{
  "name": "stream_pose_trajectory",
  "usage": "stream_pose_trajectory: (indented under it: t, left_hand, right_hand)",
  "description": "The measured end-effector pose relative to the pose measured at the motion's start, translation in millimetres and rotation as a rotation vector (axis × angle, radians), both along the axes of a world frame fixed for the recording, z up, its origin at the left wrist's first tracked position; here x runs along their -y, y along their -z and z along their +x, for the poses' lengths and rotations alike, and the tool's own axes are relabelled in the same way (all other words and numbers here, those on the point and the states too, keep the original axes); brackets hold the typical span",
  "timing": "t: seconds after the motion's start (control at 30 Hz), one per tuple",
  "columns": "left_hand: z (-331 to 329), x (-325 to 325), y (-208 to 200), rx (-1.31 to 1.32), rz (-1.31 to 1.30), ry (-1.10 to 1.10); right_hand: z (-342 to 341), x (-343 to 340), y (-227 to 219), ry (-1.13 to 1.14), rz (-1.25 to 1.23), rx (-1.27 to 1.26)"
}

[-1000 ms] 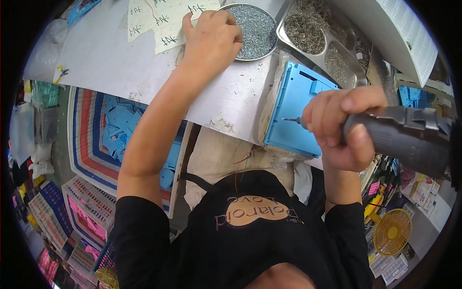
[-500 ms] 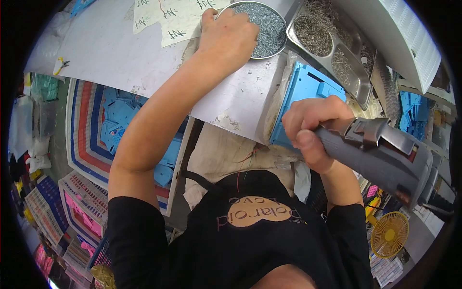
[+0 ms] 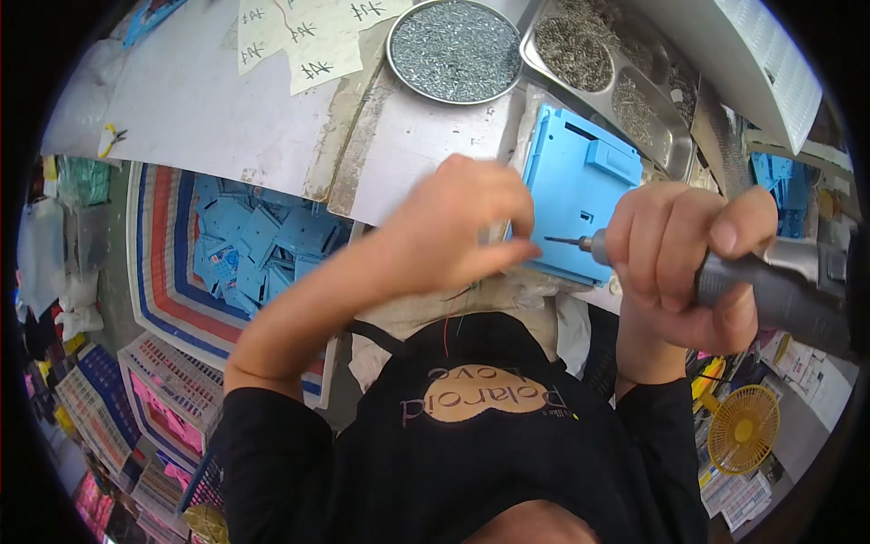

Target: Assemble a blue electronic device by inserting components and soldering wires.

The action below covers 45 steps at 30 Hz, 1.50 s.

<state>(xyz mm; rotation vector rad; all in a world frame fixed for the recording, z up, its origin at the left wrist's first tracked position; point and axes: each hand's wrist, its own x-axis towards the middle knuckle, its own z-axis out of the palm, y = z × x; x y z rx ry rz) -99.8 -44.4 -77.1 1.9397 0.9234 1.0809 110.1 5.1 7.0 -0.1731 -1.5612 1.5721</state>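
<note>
My right hand [image 3: 684,258] grips a dark grey electric screwdriver [image 3: 770,295], its thin bit pointing left over a light blue plastic housing [image 3: 573,195]. The housing lies on the bench's right part, with a raised block and small slots on it. Close to the bit, at the housing's left edge, is my left hand [image 3: 467,222], smeared by motion. Its fingers are curled with the thumb stretched toward the bit; whatever they hold is too small or hidden to make out. Beyond it stands a round metal dish [image 3: 455,54] full of small silvery screws.
A steel compartment tray [image 3: 666,150] with small metal parts sits right of the dish. Papers with handwriting [image 3: 313,45] lie at the far left, yellow-handled pliers [image 3: 113,140] on the left edge. A striped container [image 3: 159,245] holds blue plastic pieces. A yellow fan [image 3: 743,429] stands lower right.
My left hand has left the screw dish and come back toward me, to the housing's left edge. My right hand has turned the screwdriver, so its bit now shows over the housing.
</note>
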Motion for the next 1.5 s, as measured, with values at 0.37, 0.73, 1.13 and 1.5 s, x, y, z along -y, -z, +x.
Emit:
stream_pose_trajectory:
  t: [0.37,0.73,1.13,1.5]
  left_hand:
    - [18,36,12,-0.092,0.243,-0.144]
    - [8,30,7,-0.421,0.097,0.036]
    - [20,12,-10,-0.445,0.159,-0.001]
    - [93,-10,0,-0.505,0.246,-0.059]
  right_hand:
    - [-3,29,3,0.025,-0.083,0.027]
    - [-8,49,38,0.183,-0.031,0.221]
    - [34,22,30,0.222,0.121,0.045]
    - [101,-21,51,0.565,0.006,0.002]
